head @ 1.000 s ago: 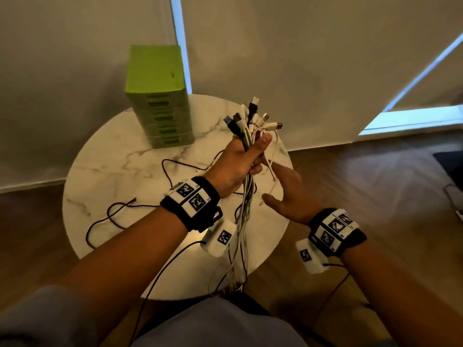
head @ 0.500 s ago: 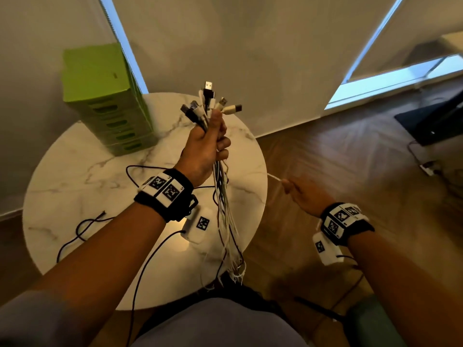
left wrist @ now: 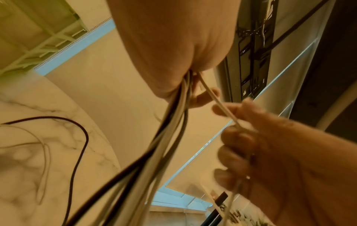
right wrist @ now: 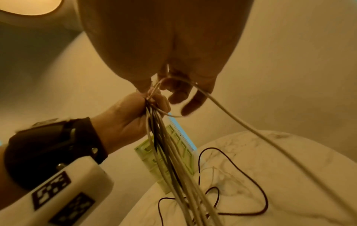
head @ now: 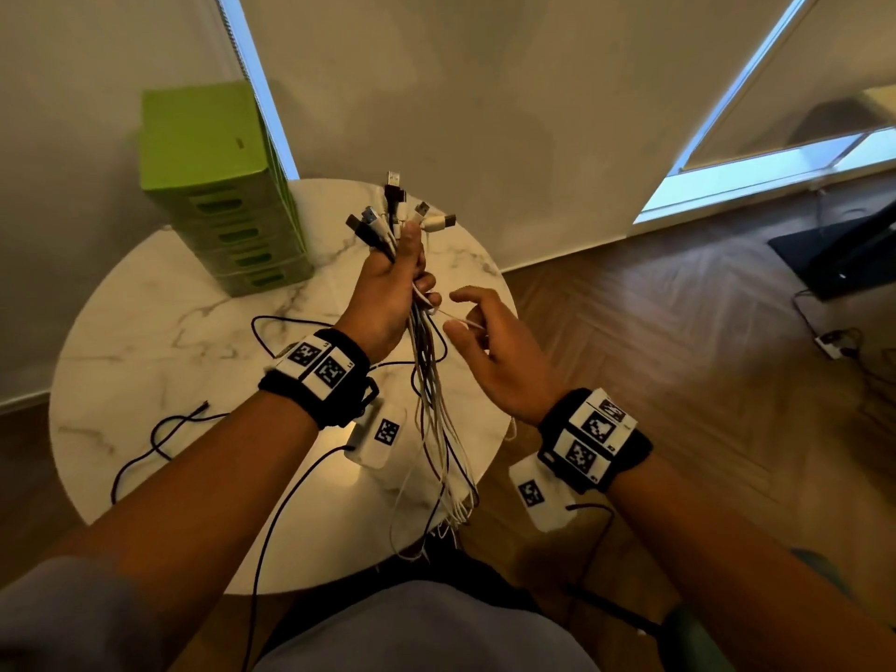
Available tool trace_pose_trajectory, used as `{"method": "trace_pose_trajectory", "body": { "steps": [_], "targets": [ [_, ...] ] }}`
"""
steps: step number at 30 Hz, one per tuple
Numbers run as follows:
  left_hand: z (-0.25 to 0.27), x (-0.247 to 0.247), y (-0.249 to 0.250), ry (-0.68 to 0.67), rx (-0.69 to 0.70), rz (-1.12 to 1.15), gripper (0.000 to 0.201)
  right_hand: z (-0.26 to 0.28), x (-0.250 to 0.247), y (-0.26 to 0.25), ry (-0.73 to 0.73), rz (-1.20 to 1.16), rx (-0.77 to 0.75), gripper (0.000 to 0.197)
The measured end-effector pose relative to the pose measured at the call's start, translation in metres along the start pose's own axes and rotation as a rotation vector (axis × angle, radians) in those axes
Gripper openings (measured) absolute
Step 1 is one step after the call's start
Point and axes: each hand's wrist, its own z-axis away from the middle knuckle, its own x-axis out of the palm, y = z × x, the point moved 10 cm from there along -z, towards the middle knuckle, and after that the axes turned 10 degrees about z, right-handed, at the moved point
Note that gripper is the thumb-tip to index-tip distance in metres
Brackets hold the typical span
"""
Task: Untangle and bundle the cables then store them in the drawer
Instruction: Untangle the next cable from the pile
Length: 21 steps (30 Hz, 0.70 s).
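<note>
My left hand [head: 392, 288] is raised above the table and grips a bundle of black and white cables [head: 431, 405] just below their plugs [head: 392, 211], which fan upward. The loose ends hang down past the table edge. My right hand [head: 489, 341] is close beside the bundle, on its right. It holds one thin white cable [head: 458, 321] that runs across from the left fist. In the left wrist view this white cable [left wrist: 218, 102] passes through the curled right fingers [left wrist: 237, 146]. In the right wrist view the same cable [right wrist: 251, 130] trails off to the lower right.
A green drawer unit [head: 228, 196] stands at the back left of the round marble table [head: 145, 356], drawers closed. Loose black cables [head: 160, 438] lie on the tabletop. Wooden floor lies to the right, with a dark mat [head: 834, 254] and a plug with cable [head: 834, 339].
My right hand, stretched out to the right half a second ago, has come back in beside the bundle with the white cable. The left hand keeps its grip on the bundle.
</note>
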Motion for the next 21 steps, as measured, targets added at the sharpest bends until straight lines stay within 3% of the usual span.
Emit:
{"method": "trace_pose_trajectory", "body": {
  "steps": [5,10,12,15,17,20,21],
  "targets": [
    [-0.006,-0.013,0.004,0.071,0.075,-0.223,0.045,-0.014,-0.028,-0.012,0.131,0.149,-0.094,0.016],
    [-0.014,-0.019,0.005,0.077,0.009,-0.027,0.042,-0.013,-0.056,0.033,0.188,0.181,0.027,0.016],
    [-0.014,-0.017,0.010,0.063,0.004,0.004,0.041,-0.003,-0.051,0.073,0.068,0.264,0.122,0.015],
    [-0.013,-0.007,0.021,0.013,0.002,0.049,0.040,0.033,-0.023,0.148,-0.300,0.358,0.390,0.018],
    [-0.013,0.000,0.027,-0.025,0.002,0.064,0.040,0.061,-0.007,0.177,-0.467,0.360,0.508,0.021],
    [-0.011,0.011,0.030,-0.076,-0.027,0.070,0.039,0.075,0.009,0.178,-0.599,0.421,0.514,0.007],
    [-0.010,0.014,0.029,-0.093,-0.039,0.075,0.039,0.070,0.013,0.172,-0.613,0.437,0.468,0.012]
  ]
}}
